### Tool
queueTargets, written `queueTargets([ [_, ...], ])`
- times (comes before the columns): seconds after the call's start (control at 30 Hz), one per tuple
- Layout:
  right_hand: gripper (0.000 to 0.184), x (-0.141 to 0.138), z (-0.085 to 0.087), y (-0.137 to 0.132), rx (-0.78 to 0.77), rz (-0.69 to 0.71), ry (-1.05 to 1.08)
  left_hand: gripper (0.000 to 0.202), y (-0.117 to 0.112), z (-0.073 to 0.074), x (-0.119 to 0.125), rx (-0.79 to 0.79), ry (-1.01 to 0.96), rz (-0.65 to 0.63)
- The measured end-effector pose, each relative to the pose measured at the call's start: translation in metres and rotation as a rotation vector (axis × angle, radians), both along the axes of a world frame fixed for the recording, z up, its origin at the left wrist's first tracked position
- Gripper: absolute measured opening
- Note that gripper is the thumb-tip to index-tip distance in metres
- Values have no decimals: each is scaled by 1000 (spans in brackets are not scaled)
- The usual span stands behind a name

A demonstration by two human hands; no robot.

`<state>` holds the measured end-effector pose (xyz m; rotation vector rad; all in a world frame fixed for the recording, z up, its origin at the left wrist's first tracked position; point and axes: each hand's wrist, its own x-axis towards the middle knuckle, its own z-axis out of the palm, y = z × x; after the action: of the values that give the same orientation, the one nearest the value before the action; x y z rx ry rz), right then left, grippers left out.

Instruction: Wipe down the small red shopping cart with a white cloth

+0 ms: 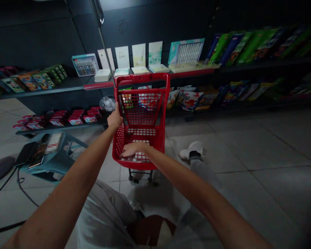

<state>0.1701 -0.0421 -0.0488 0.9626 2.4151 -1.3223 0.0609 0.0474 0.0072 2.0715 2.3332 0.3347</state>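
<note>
A small red shopping cart (159, 129) stands upright on the tiled floor in front of me. My left hand (115, 119) is closed on the left side of its frame, with one finger stretched up along the edge. Down inside the basket is my right hand (131, 149), its fingers bent and close together near the front left corner. Some clear or whitish crumpled material (134, 159) lies on the basket floor just below that hand. The fingertips are partly hidden, so what they grip is unclear.
Shelves behind the cart hold upright booklets (138, 55), green bags (251, 45), snack packs (190, 100) and red packs (76, 117). A thin metal pole (103, 43) rises behind the cart. At left, a blue-grey stool (54, 160) carries dark devices; a cable (22, 186) hangs from it.
</note>
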Motion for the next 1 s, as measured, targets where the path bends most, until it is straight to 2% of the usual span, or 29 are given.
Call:
queueTargets([
  [0.1,15,9,10,-22,69,14,-3,92,6,-2,-5,9,-20,-16],
  [0.23,16,49,35,-45,249,65,-126,91,10,-3,-9,15,-46,-34],
  [0.37,18,95,67,-53,396,133,-235,88,11,-2,-9,6,-71,-49],
  [0.47,21,117,77,-54,476,191,-179,86,10,-1,-8,13,-98,-55],
  [0.53,22,126,73,-56,548,223,-140,85,9,0,-7,12,-108,-54],
  [0.7,25,138,47,-69,736,305,-7,86,5,-1,-8,1,-85,-53],
  [0.8,30,138,38,-75,830,279,44,85,6,-1,-9,16,-57,-68],
  [1.0,26,125,36,-75,888,139,-3,80,8,2,-10,15,9,-99],
])
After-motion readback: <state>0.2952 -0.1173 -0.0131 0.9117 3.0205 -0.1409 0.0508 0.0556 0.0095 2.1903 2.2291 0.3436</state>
